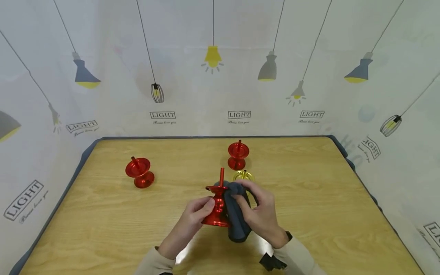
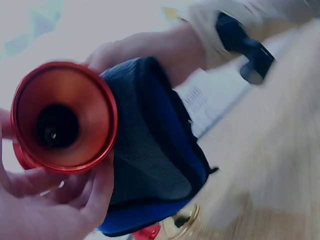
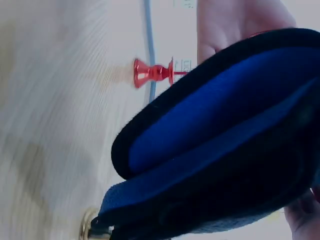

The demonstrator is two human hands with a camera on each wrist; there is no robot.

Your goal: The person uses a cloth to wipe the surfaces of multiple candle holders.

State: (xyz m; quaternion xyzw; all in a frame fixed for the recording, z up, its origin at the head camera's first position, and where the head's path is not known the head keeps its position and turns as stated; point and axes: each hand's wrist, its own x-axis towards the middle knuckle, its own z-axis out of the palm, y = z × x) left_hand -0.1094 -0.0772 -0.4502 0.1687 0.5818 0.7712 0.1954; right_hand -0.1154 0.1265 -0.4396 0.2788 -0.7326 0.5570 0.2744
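Left hand point(image 1: 196, 214): clamped round the waist of the red candle holder point(image 1: 217, 215), thumb on the near face; the narrow waist probably gives the steadiest grip and leaves stem, dish and foot free.
Right hand point(image 1: 262, 210): to the right of the red candle holder, fingers pinching a folded cloth point(image 1: 237, 223) against its side, likely so that fabric, not skin, meets the metal there.
Red candle holder: raised off the worktop point(image 1: 309, 221) between both hands, near upright, stem up; glossy metallic red with bright highlights, a flared foot, and a hollow underside, dark in the middle, in the left wrist view.
Cloth: slate blue with black edging, brighter blue inside the fold.
Gold holder point(image 1: 245, 175): just behind and right of the red candle holder, partly hidden by cloth and right hand.
Rear red holder point(image 1: 238, 152): beyond the red candle holder, slightly right, upright on the worktop.
Side red holder point(image 1: 140, 173): well to its left and farther back, perhaps set apart for elbow room.
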